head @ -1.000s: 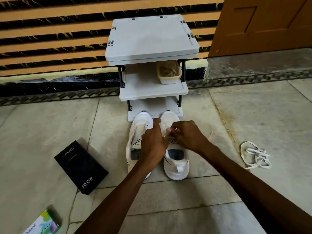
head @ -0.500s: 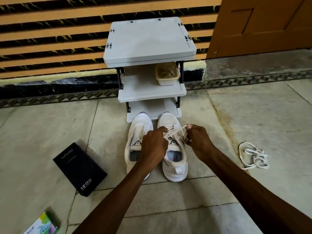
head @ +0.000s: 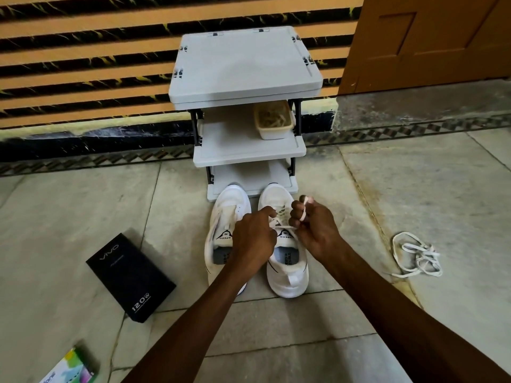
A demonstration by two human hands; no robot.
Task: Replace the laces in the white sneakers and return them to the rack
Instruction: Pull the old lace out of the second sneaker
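Both hands work low over a white sneaker (head: 287, 275) that stands on the stone floor (head: 414, 189) with its heel toward the person. The left hand (head: 253, 240) is curled, its fingertips pinching the lace (head: 303, 214) just above the tongue. The right hand (head: 316, 233) is curled too, with the same lace wound round its fingers and a white loop showing over one raised fingertip. A short stretch of lace runs taut between the two hands, which are close together but not touching. I cannot tell which eyelets the lace passes through, because the hands cover them.

The second sneaker (head: 224, 208) stands just beside the first, on the outer side of the left hand, its heel half hidden under the left forearm. Beyond both hands is the grey rack (head: 243, 67), and the toes of the pair reach the front edge of its lowest shelf. A pale tub (head: 273, 121) sits on the middle shelf beyond the right hand; its contents are too blurred to name.

A loose lace (head: 417, 254) lies bunched on the floor well out from the right hand. Well out from the left hand lies a black box (head: 130, 275) printed VIVO and 120W. A colourful carton (head: 69, 369) lies nearer the person, cut off by the picture's edge.
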